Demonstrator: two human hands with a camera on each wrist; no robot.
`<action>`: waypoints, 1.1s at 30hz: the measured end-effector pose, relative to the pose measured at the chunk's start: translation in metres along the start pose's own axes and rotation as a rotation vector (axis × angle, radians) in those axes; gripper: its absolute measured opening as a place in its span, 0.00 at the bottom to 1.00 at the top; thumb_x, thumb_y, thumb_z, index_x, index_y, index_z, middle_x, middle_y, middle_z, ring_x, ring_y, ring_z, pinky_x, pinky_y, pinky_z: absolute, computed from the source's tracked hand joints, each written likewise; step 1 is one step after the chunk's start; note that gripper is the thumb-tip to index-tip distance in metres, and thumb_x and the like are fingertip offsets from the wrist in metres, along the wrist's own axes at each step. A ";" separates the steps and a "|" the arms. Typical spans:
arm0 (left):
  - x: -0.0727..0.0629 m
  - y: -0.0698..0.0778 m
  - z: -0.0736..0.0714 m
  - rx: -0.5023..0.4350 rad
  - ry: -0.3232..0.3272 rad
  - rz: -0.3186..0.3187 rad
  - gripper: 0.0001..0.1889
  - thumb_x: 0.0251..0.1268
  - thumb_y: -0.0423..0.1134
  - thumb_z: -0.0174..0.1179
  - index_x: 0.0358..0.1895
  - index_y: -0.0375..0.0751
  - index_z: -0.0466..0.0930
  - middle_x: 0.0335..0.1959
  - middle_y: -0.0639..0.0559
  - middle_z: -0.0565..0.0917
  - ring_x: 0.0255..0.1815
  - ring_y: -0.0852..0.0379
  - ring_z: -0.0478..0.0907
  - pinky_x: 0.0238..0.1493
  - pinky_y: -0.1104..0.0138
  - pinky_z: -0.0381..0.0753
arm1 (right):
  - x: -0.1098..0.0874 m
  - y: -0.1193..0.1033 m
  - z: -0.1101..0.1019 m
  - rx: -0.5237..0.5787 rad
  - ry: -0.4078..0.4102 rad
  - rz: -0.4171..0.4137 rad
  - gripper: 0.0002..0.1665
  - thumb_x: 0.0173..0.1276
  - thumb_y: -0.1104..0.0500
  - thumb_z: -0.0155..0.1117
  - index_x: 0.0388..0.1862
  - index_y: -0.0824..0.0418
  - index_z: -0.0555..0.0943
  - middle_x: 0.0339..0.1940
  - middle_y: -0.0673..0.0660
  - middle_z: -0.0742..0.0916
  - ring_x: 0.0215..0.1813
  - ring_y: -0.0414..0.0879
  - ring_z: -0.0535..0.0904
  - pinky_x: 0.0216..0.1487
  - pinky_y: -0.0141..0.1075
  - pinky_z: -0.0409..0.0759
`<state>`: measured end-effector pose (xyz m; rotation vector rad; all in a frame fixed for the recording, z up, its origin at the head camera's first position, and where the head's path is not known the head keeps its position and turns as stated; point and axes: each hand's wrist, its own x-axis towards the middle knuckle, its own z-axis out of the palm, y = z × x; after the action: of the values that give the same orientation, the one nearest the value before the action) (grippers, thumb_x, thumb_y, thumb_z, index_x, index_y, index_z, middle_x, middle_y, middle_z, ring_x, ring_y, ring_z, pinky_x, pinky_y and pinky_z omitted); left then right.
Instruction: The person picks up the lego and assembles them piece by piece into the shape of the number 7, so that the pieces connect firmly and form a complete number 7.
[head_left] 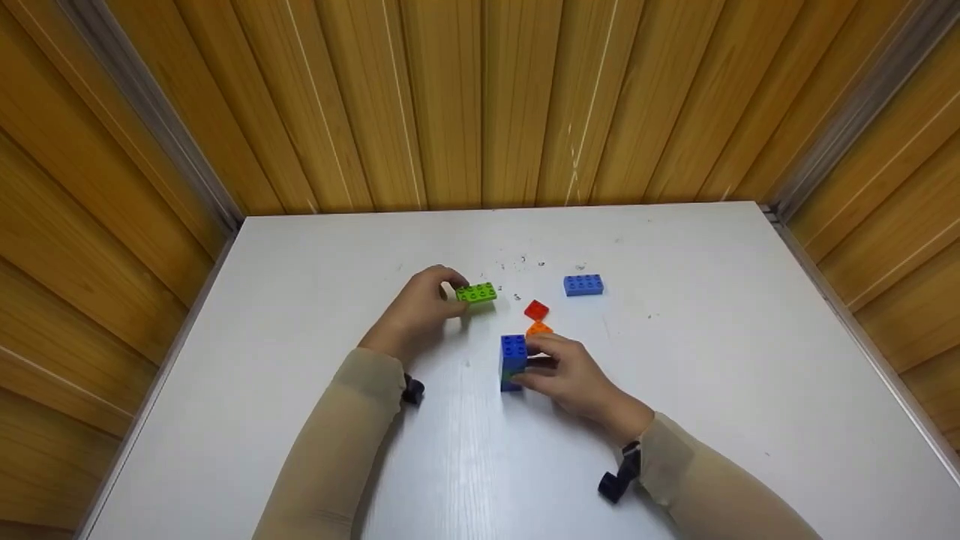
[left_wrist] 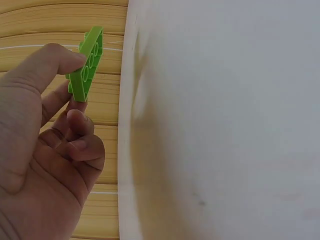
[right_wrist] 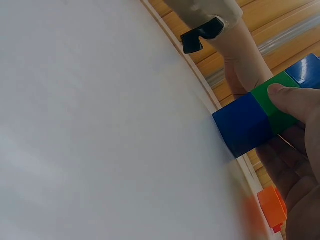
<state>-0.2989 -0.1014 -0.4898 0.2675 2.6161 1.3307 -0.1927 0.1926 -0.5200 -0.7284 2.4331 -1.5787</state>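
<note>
My left hand (head_left: 429, 304) pinches a light green toy brick (head_left: 476, 293) between thumb and fingers; its hollow underside shows in the left wrist view, where the brick (left_wrist: 87, 65) is held above the table. With thumb and fingers, my right hand (head_left: 574, 375) grips an upright stack of toy bricks (head_left: 513, 360). In the right wrist view this stack (right_wrist: 243, 125) has blue at both ends and green between, and the thumb lies on the green part. Just beyond the right fingers is an orange brick (head_left: 538, 328), partly hidden by them in the head view.
A red brick (head_left: 536, 310) lies beside the orange one. Farther back to the right sits a blue brick (head_left: 583, 285). Small dark marks dot the white table (head_left: 675, 420). Wood-patterned walls (head_left: 480, 105) stand behind the table and at both sides.
</note>
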 end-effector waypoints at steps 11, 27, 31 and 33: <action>-0.019 0.002 -0.008 -0.064 0.025 0.086 0.17 0.71 0.41 0.78 0.60 0.50 0.89 0.56 0.50 0.85 0.49 0.51 0.77 0.49 0.60 0.80 | 0.000 0.001 0.000 -0.010 0.001 -0.003 0.29 0.74 0.61 0.81 0.72 0.63 0.86 0.66 0.61 0.90 0.69 0.55 0.89 0.72 0.44 0.89; -0.057 0.024 -0.016 -0.134 0.007 0.233 0.17 0.69 0.37 0.79 0.58 0.50 0.90 0.53 0.52 0.87 0.47 0.51 0.79 0.47 0.64 0.82 | 0.002 0.001 -0.001 -0.008 0.000 0.032 0.28 0.74 0.58 0.82 0.71 0.60 0.86 0.65 0.58 0.90 0.67 0.53 0.89 0.72 0.42 0.89; -0.066 0.030 -0.016 -0.141 -0.013 0.268 0.16 0.68 0.36 0.80 0.57 0.51 0.91 0.51 0.52 0.88 0.46 0.51 0.81 0.49 0.63 0.84 | 0.001 0.001 -0.001 -0.001 -0.002 0.028 0.29 0.74 0.60 0.82 0.71 0.62 0.86 0.65 0.60 0.90 0.68 0.54 0.89 0.71 0.40 0.89; -0.069 0.033 -0.016 -0.142 -0.026 0.294 0.16 0.68 0.36 0.80 0.57 0.51 0.92 0.51 0.51 0.88 0.45 0.51 0.82 0.50 0.61 0.85 | 0.001 0.000 -0.002 -0.007 -0.002 0.034 0.30 0.74 0.59 0.82 0.72 0.61 0.86 0.66 0.59 0.90 0.69 0.54 0.89 0.72 0.40 0.89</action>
<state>-0.2338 -0.1113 -0.4478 0.6623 2.5170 1.5826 -0.1941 0.1937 -0.5194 -0.6855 2.4374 -1.5572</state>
